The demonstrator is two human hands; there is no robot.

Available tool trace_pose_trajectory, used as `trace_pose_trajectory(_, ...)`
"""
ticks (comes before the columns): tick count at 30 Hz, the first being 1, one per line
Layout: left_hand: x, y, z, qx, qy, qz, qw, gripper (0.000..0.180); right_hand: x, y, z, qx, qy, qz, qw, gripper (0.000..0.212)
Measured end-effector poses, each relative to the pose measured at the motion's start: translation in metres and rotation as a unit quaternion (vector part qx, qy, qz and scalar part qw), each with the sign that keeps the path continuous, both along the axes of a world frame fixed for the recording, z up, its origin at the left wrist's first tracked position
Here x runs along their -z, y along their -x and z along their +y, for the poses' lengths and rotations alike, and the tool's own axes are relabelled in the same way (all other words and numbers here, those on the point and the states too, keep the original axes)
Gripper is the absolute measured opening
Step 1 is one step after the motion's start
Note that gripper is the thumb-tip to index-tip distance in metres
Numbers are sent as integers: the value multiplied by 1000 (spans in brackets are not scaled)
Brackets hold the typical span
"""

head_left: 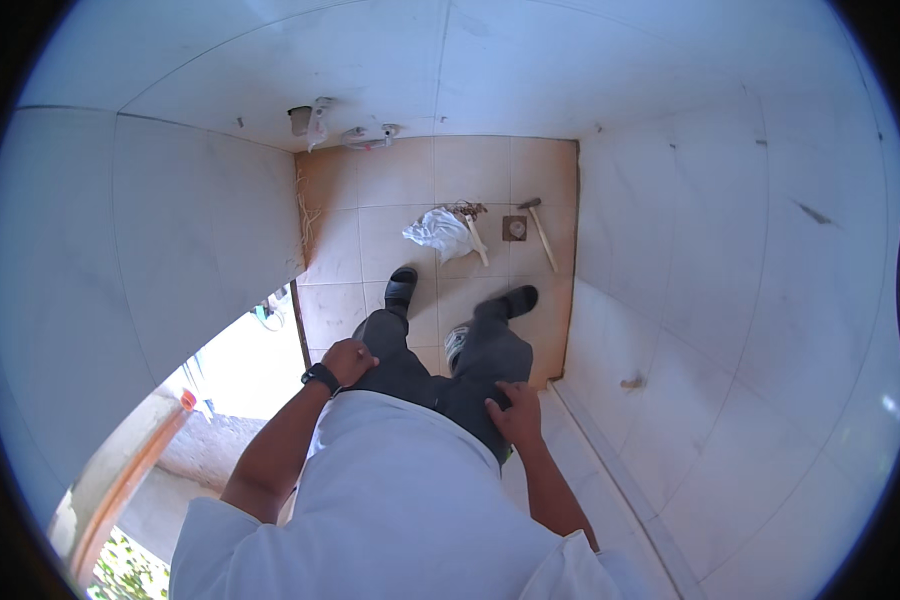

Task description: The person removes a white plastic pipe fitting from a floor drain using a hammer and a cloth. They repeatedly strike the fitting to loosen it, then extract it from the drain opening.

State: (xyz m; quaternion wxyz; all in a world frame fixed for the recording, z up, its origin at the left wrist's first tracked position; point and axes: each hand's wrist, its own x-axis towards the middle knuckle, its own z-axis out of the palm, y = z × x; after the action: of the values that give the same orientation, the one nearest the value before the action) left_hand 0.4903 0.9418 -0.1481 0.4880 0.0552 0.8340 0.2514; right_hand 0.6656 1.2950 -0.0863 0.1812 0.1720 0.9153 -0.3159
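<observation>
My left hand [350,362], with a dark watch at its wrist, is at the left thigh of my dark trousers [400,350]. Its fingers are curled in against the cloth. Lower on the right side, my right hand [517,413] grips the trousers at the other thigh, thumb and forefinger on the fabric. Beyond my feet, a hammer [541,238] with a pale handle lies on the floor. To its left are a crumpled white plastic bag [440,232] and a second pale-handled tool [478,242], whose head I cannot make out.
A square floor drain [514,229] sits between the tools. Pipe fittings [370,138] stick out from the far tiled wall. Between my legs a container [457,345] is partly hidden. At the left, a bright opening [260,365] breaks the wall; a tiled wall [710,270] stands at the right.
</observation>
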Motion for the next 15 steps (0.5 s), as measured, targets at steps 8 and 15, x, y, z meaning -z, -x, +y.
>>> trace_pose_trajectory(8,-59,-36,40,-105,-40,-116,987,33,37,66,139,-269,202,-285,898,20)
trace_pose_trajectory(15,-51,-24,101,-55,27,-325,944,23,106,129,187,-322,361,-464,742,26)
